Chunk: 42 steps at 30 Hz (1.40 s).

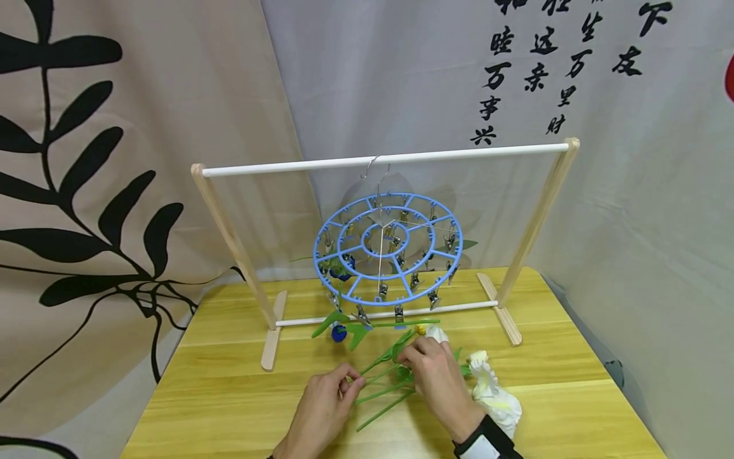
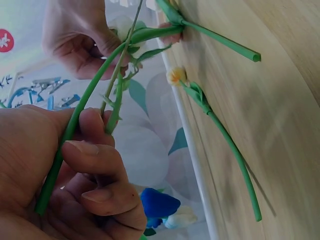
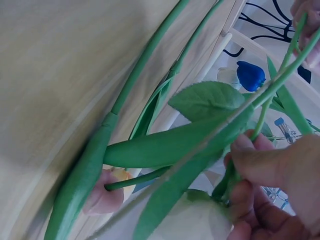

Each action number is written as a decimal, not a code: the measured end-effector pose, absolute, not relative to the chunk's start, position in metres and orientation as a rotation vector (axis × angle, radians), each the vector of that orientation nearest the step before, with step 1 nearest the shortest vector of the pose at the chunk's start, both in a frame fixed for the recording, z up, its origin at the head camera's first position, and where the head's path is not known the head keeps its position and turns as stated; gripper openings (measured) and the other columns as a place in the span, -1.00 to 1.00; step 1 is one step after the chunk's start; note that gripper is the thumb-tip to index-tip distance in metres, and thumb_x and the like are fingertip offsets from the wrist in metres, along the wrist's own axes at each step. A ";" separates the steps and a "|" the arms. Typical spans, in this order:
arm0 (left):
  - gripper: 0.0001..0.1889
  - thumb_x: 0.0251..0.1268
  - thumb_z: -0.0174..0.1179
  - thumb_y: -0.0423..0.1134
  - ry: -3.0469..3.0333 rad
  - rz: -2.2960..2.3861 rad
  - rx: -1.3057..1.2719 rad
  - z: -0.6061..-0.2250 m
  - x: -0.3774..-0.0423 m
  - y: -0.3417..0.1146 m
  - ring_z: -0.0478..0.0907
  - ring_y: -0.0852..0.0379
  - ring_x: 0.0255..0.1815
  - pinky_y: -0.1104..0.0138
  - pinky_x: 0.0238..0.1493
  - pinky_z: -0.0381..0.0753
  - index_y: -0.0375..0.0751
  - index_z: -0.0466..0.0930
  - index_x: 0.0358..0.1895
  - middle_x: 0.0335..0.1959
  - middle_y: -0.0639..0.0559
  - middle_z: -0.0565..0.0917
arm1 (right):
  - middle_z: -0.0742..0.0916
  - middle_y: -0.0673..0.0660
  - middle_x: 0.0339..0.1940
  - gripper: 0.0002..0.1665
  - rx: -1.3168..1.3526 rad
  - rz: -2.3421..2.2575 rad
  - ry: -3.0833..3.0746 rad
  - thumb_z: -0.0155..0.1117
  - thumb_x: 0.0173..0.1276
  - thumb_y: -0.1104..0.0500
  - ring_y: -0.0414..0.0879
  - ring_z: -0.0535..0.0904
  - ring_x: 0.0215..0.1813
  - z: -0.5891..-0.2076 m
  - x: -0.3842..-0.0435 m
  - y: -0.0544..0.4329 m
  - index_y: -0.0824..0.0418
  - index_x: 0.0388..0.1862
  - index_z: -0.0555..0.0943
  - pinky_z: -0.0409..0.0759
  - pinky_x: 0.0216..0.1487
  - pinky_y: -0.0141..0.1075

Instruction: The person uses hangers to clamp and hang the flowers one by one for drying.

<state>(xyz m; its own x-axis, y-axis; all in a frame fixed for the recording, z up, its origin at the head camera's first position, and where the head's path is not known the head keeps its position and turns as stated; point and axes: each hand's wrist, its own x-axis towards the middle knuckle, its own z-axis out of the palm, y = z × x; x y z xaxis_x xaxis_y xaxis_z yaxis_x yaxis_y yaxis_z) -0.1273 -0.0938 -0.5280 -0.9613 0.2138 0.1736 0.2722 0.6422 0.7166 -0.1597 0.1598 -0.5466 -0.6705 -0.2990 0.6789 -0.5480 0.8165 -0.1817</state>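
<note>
My left hand [image 1: 327, 408] pinches a thin green flower stem [image 2: 114, 102] between thumb and fingertips. A thicker green stem [image 2: 82, 102] crosses in front of that hand in the left wrist view. My right hand [image 1: 438, 382] pinches green stalk near a white bloom [image 3: 192, 220], partly hidden by broad green leaves [image 3: 165, 142]. Between and below the hands, several loose stems [image 1: 385, 411] lie on the table. A large white flower [image 1: 497, 398] lies beside the right wrist. A small yellow flower [image 2: 176, 76] on its own stem rests farther back on the tabletop.
A wooden rack with a white top bar [image 1: 390, 159] stands behind the hands. From it hangs a round blue clip hanger [image 1: 387, 299] with several metal clips. A blue flower [image 1: 339, 333] is at the hanger's front edge; another blue flower [image 1: 342, 271] shows behind.
</note>
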 end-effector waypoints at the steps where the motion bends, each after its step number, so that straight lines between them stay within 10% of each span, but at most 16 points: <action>1: -0.87 0.71 0.47 -0.16 -2.778 -1.227 -0.409 -0.528 -0.127 -0.093 0.29 0.47 -0.63 0.49 -0.56 0.31 0.05 0.83 -0.17 -0.56 0.32 0.53 | 0.82 -0.10 -0.27 -0.66 0.605 0.483 -2.349 0.89 0.09 0.30 -0.18 0.74 -0.19 -0.546 -0.159 0.159 -0.06 -0.29 0.91 0.41 -0.19 -0.36; 16: -0.86 0.69 0.48 -0.15 -2.763 -1.148 -0.410 -0.526 -0.125 -0.090 0.31 0.50 -0.63 0.48 -0.58 0.31 0.13 0.83 -0.20 -0.54 0.35 0.61 | 0.82 -0.07 -0.29 -0.69 0.527 0.426 -2.458 0.89 0.15 0.31 -0.14 0.73 -0.21 -0.543 -0.159 0.153 -0.04 -0.28 0.93 0.34 -0.21 -0.35; 34: -0.85 0.70 0.46 -0.20 -2.803 -1.086 -0.372 -0.536 -0.128 -0.099 0.60 0.50 -0.35 0.46 -0.35 0.59 0.07 0.85 -0.20 -0.37 0.34 0.78 | 0.84 0.03 -0.06 -0.62 0.681 0.951 -2.124 0.64 0.34 0.55 -0.22 0.76 -0.18 -0.539 -0.158 0.170 0.21 0.00 0.79 0.79 -0.15 -0.46; 42: -0.89 0.72 0.43 -0.31 -2.475 -1.284 -0.452 -0.516 -0.126 -0.069 0.76 0.41 -0.20 0.36 -0.18 0.86 -0.03 0.91 0.06 -0.14 0.13 0.90 | 0.87 0.11 -0.11 -0.66 0.728 1.052 -1.880 0.56 0.32 0.53 -0.13 0.78 -0.21 -0.536 -0.155 0.178 0.26 0.00 0.80 0.76 -0.08 -0.51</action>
